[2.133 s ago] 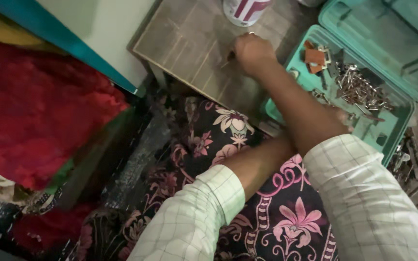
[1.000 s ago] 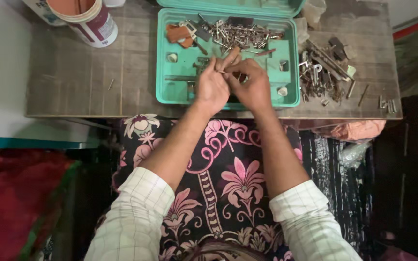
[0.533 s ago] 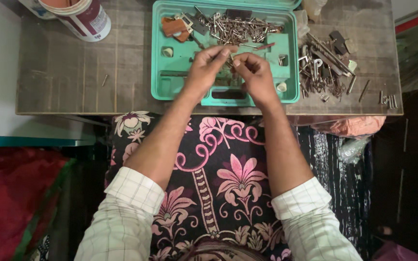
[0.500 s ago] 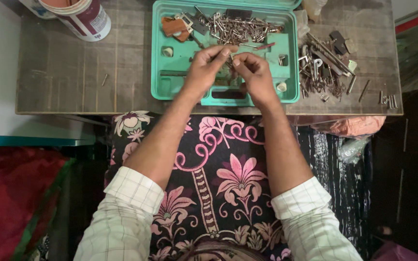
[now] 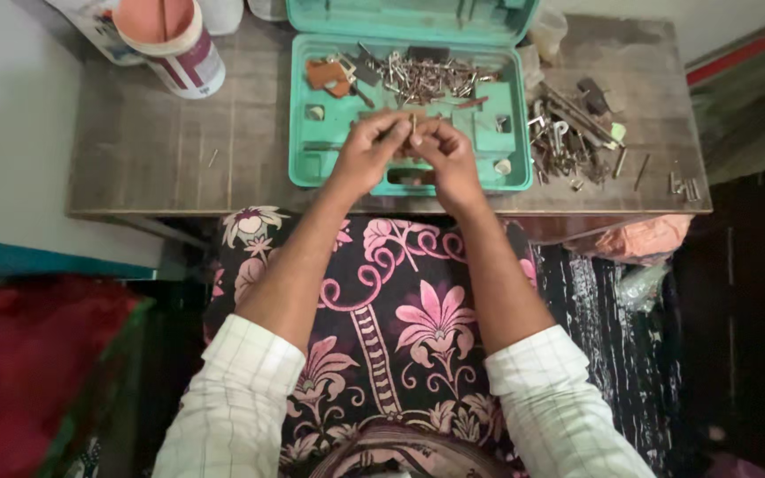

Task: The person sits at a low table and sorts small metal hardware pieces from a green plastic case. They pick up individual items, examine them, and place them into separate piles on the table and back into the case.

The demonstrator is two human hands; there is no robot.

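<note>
the left hand [image 5: 367, 150] and right hand [image 5: 443, 152] are now pinching one small pin [image 5: 413, 122] together over the green tray [image 5: 340, 173] — earlier the right hand was reaching away, alone.

A matt, moulded plastic case [image 5: 329, 164] in teal lies open on a low table [image 5: 152, 159] of worn, dull grey wood with scored grain. Inside the case, along its far wall, a heap of small metal pieces [image 5: 422, 75] gleams silver beside a brown, leather-like scrap [image 5: 325, 75]. Right of the case, duller, darker metal parts [image 5: 568, 133] lie heaped on the wood. Left of the case stands a glossy container [image 5: 174, 44], probably plastic. Near the case's front edge, patterned floral cloth [image 5: 418, 319] looks soft and matt, as do checked cotton sleeves [image 5: 241, 398].
</note>
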